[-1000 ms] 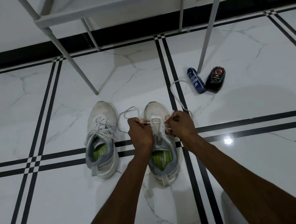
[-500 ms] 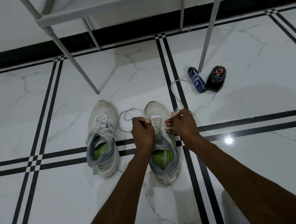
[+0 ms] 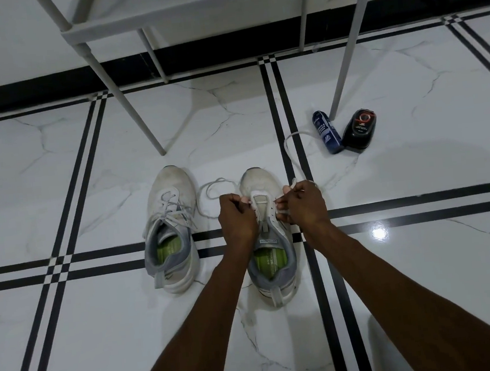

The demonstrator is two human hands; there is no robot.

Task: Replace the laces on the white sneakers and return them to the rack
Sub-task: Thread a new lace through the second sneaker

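**Hands lacing the right-side sneaker**

Both hands flank one sneaker (image 3: 268,228): left hand (image 3: 236,216) and right hand (image 3: 303,206) each pinch the lace (image 3: 290,150) beside its eyelets. Its long axis points away toward the rack (image 3: 218,3); the other sneaker (image 3: 171,229) stands left, laced.

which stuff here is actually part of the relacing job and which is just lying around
Part of the job:
right sneaker
white lace, pinched by left hand and right hand
left sneaker, already laced
rack

Just lying about:
blue can
black bottle
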